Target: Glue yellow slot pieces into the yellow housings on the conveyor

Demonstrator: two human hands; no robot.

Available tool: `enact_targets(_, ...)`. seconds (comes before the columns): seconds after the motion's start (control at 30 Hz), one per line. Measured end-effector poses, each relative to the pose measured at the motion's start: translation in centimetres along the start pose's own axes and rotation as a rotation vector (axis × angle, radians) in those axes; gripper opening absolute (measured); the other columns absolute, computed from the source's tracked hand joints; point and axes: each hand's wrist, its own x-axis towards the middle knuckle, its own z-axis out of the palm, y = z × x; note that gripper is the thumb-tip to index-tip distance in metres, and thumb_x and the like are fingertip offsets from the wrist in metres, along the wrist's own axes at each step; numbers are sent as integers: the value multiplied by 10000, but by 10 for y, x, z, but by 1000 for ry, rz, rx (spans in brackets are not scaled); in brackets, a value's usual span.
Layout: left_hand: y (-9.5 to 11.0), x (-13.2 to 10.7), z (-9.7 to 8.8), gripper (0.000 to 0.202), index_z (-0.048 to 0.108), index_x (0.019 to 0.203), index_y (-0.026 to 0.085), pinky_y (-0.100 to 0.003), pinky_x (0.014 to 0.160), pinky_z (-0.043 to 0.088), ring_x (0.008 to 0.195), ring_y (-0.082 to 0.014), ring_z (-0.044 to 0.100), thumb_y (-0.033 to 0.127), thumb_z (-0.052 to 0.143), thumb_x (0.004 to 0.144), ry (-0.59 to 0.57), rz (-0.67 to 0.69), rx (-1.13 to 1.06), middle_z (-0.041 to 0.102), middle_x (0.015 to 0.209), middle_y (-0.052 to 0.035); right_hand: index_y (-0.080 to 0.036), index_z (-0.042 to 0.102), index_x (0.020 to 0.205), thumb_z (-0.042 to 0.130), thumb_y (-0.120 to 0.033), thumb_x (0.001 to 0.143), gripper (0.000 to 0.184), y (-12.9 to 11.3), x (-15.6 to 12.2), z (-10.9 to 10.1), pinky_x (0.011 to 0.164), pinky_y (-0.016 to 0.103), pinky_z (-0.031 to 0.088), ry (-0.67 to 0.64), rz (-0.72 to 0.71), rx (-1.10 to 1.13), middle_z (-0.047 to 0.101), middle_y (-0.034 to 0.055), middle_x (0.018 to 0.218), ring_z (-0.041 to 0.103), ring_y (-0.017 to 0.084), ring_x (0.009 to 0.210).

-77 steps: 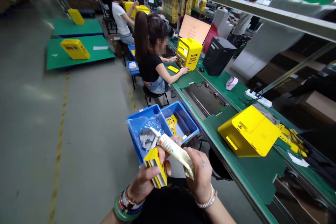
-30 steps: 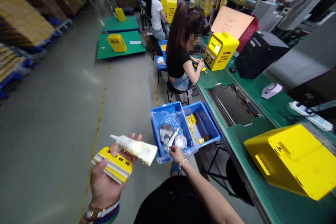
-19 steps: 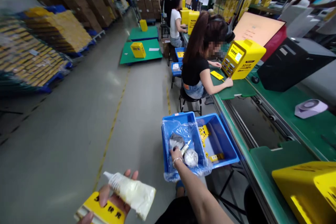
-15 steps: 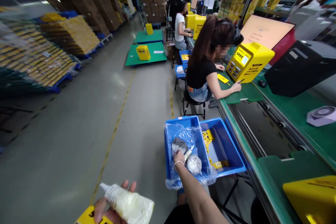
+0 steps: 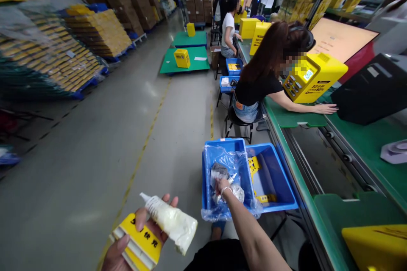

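At the lower left, my left hand (image 5: 119, 250) is closed around a small stack of yellow-and-white plastic pieces (image 5: 144, 237) printed with black characters. The same hand also keeps a white squeeze tube (image 5: 171, 218) with a pointed nozzle between its fingers. My right hand (image 5: 224, 185) reaches down into a blue bin (image 5: 206, 152) lined with clear plastic film. Its fingers look drawn together among the contents; what they grip, if anything, is hidden. Close to them lie a grey cloth-like piece (image 5: 219, 170) and a round white roll (image 5: 238, 192), partly covered by the hand.
Right beside it, another blue bin (image 5: 270, 156) holds yellow parts. A green-topped conveyor bench (image 5: 302, 169) runs along the right. A seated co-worker (image 5: 263, 80) works there at a yellow box (image 5: 318, 78). Loaded pallets (image 5: 47, 59) stand to the left.
My left hand has risen and come further into view with the tube and yellow pieces. My right hand has shifted slightly right within the bin. The co-worker's arm now stretches across the bench.
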Motion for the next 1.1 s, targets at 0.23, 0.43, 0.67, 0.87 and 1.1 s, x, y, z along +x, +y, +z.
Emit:
enact_targets(0.23, -11, 5, 23, 183, 585, 739, 252, -418, 1013, 461, 1368, -296, 388, 417, 664, 722, -270, -101, -109, 593, 1363, -85, -131, 645, 881, 554, -453, 920, 337, -20, -40, -56, 654, 296, 554, -113, 61, 370, 699, 9, 767, 664, 120, 661)
enact_targets(0.43, -38, 17, 62, 189, 558, 765, 216, -424, 1029, 449, 1349, -312, 430, 363, 672, 734, -511, -190, -61, 607, 1337, -99, -152, 627, 656, 744, -539, 709, 408, -2, -141, -90, 378, 198, 359, 73, -145, 603, 578, -38, 420, 451, 70, 321)
enact_targets(0.67, -76, 4, 116, 218, 540, 748, 219, -477, 1046, 429, 1335, -347, 442, 342, 712, 697, -743, -269, 76, 611, 1312, -31, -158, 665, 724, 381, -788, 804, 696, -14, -278, -72, 515, 266, 458, 18, -276, 845, 652, 76, 519, 669, 196, 558)
enact_targets(0.87, -100, -16, 130, 224, 586, 778, 223, -526, 1085, 372, 1312, -373, 451, 345, 739, 667, -924, -268, 263, 603, 1287, -51, -157, 599, 1183, 614, -558, 821, 540, -48, -336, -73, 577, 288, 450, 159, -473, 890, 705, 70, 713, 627, 174, 612)
enact_targets(1.1, -98, -31, 130, 234, 570, 795, 240, -518, 1098, 349, 1277, -365, 490, 390, 712, 685, -1026, -249, 372, 639, 1184, -49, -191, 633, 933, 597, -476, 873, 294, -51, -356, -81, 606, 266, 442, 424, -581, 657, 623, 5, 705, 561, 132, 622)
